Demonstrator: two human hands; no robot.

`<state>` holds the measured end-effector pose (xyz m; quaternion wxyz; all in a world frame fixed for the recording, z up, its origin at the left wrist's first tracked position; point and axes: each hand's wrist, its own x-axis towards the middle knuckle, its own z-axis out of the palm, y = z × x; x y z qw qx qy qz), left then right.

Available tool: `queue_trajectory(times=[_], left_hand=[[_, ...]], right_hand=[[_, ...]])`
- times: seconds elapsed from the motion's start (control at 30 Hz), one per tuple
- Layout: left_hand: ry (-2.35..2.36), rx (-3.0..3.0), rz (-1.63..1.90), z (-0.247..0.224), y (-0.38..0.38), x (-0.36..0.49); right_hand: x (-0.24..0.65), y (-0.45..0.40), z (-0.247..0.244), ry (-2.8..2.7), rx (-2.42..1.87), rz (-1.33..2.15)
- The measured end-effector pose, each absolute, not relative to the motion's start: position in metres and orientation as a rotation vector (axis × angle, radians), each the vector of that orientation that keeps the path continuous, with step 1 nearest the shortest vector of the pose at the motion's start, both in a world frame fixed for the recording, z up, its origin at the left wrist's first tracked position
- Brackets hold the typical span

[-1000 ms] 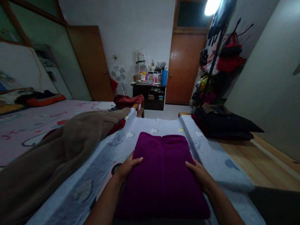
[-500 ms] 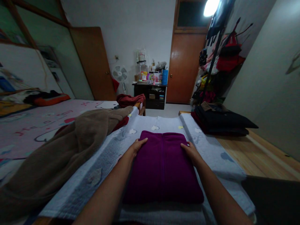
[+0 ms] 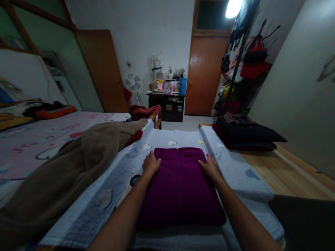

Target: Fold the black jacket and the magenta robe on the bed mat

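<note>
A purple jacket (image 3: 180, 188), folded into a flat block with a zip-like line down its middle, lies on the pale blue patterned cloth (image 3: 170, 136) before me. Beside its upper left edge is my left hand (image 3: 151, 164), thumb resting on the fabric and fingers lying outside the edge. My right hand (image 3: 210, 166) is at the upper right edge, its thumb touching the jacket and its fingers spread over the pale cloth. Both hands are open, with no fabric visibly gripped. The underside of the jacket is hidden.
A brown fleece garment (image 3: 86, 160) drapes along the left side, over the pink bedding (image 3: 52, 139). Dark folded clothes (image 3: 248, 134) are stacked on the wooden board (image 3: 282, 174) at right. A red cloth (image 3: 145, 111) hangs beyond the far left corner.
Both hands have loosened from the jacket's side edges, their fingers now lifted and spread outside it. A round dark print now shows beside my left forearm. The jacket stays folded in place.
</note>
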<state>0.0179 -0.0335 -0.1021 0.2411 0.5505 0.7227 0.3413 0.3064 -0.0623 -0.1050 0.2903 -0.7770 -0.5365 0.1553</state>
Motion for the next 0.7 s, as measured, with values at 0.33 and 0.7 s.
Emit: queue_trajectory(times=[0.33, 0.7], left_hand=[[1.931, 2.402, 0.318, -0.086, -0.067, 0.113], [2.036, 2.263, 0.244, -0.13, -0.059, 0.11]], right_hand=[[0.227, -0.059, -0.084, -1.952, -2.058, 0.185], [0.228, -0.059, -0.121, -2.003, -2.184, 0.287]])
